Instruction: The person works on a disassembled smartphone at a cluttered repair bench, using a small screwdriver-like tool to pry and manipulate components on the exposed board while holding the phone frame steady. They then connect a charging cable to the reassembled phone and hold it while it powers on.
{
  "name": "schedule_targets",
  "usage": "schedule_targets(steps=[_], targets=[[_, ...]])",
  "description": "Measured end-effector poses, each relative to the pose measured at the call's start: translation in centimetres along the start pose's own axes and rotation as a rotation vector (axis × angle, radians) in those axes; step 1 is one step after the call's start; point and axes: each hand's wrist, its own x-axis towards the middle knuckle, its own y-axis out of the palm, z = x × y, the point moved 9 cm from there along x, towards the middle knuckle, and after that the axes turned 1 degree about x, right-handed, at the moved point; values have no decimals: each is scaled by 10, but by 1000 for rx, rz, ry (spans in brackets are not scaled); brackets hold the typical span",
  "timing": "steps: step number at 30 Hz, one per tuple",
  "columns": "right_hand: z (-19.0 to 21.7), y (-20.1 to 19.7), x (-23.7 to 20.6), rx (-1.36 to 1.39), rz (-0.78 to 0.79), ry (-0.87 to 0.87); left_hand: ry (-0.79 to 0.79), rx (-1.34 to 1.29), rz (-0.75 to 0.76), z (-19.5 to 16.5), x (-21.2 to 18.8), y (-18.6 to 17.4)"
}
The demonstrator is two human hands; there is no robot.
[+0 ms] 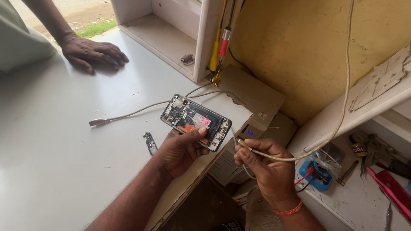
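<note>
Right hand [267, 164], nearest, pinches a braided cable [329, 137] plug between fingertips. Left hand [182, 149] grips an opened phone [196, 122], pink and orange labels exposed, above the white counter's [64, 141] right edge.

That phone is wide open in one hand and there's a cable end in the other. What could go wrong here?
1. The left hand grips the opened phone only by one edge, out past the counter edge; it might slip and fall.
2. The plug of the braided cable pinched in the right hand could touch the bare circuitry.
3. The small loose part on the counter could get swept off.
</note>
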Motion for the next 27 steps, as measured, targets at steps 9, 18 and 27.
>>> schedule_targets(steps=[9, 18, 27], targets=[[-15, 6, -1, 148, -41, 53, 20, 4, 22, 0, 0, -2], [-16, 22, 2, 188, -10, 26, 60, 76, 58, -3, 3, 6], [-21, 27, 6, 299, 5, 45, 69, 84, 59, -5, 5, 8]])
